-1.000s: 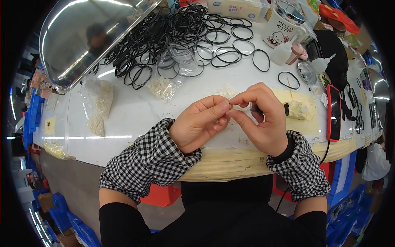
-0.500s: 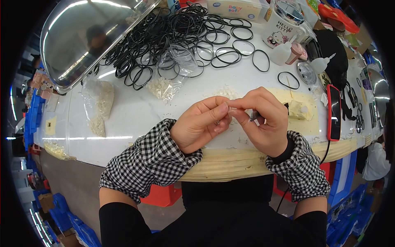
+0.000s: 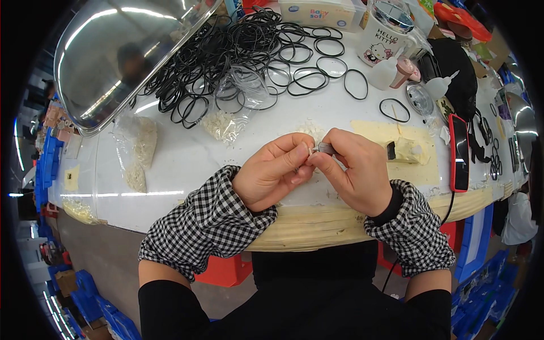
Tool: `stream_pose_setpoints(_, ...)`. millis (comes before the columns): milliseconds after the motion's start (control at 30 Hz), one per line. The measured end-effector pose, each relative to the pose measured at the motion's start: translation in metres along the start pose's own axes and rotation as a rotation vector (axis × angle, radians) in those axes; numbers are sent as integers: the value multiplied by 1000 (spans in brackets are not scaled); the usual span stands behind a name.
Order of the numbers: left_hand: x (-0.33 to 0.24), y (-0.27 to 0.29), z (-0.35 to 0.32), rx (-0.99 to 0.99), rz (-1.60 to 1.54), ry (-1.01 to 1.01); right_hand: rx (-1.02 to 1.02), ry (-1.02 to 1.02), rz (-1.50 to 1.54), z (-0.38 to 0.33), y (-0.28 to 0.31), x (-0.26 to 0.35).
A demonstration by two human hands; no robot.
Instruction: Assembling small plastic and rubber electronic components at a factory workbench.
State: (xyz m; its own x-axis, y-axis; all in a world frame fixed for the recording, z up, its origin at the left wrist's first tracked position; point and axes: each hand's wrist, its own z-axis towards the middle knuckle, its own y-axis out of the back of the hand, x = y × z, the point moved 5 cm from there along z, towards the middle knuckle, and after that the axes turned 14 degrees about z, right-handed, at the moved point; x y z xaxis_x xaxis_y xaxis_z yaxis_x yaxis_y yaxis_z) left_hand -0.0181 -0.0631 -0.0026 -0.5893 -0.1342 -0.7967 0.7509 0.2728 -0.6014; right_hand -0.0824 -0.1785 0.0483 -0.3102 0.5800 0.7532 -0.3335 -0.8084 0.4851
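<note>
Above the table's near edge, my two hands meet at the fingertips. My left hand is closed, its thumb and forefinger pinching a tiny white piece. In the closed fingers of my right hand is a small grey metal tool, its end next to the left fingertips; the grip hides its exact kind. Just beyond the hands lies a loose scatter of small white pieces. A clear plastic bag of similar pieces lies farther off, and a second bag sits to the left.
Many black rubber rings are heaped at the back. A large shiny metal lid stands back left. On the right are a yellow sheet, a wrapped yellow block, a red-framed device with a cable, a white mug and squeeze bottles.
My right hand has turned and shifted slightly left. The grey tool, earlier tucked among its fingers, now reaches toward the left fingertips. My left hand keeps its pinch.
</note>
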Motion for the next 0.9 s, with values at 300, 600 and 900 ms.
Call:
stream_pose_setpoints(300,1,3,0,37,3,-9,-8,15,4,0,-2,1)
stream_pose_setpoints(600,2,2,0,56,2,-33,-5,27,16,-1,-3,1)
stream_pose_setpoints(900,-1,-2,-1,28,26,-25,-5,28,37,-2,-4,0)
